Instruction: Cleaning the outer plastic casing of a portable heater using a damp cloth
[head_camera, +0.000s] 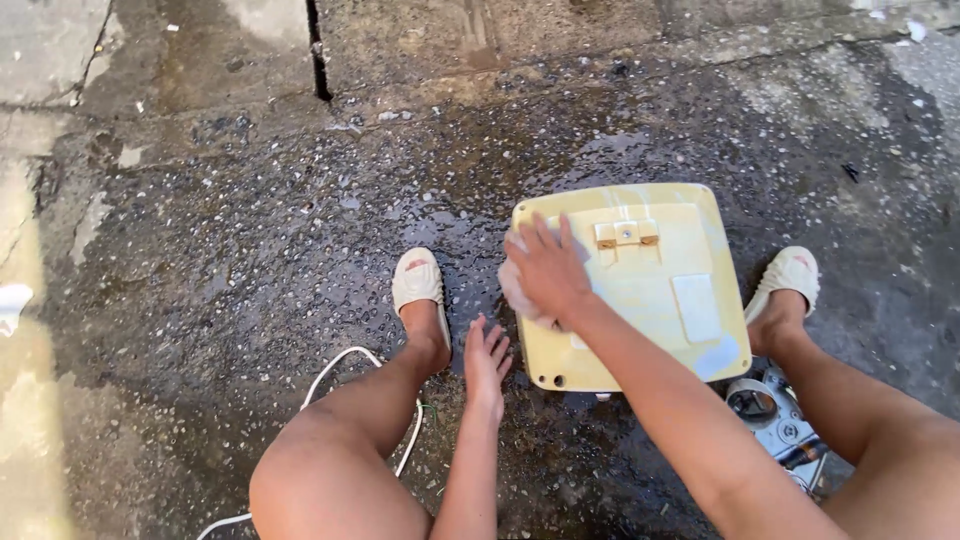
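A pale yellow plastic panel (660, 300) with a small brass bracket near its top lies flat on the wet ground between my feet. My right hand (545, 270) presses a pale cloth or sponge (512, 292) onto the panel's left side. My left hand (487, 365) hangs just left of the panel's lower corner, fingers apart, holding nothing.
Wet, gritty concrete (250, 250) surrounds me, with a crack at the top. My feet in cream slippers (418, 280) (790, 275) flank the panel. A white cord (330, 375) runs by my left leg. Grey metal parts (775, 415) sit by my right leg.
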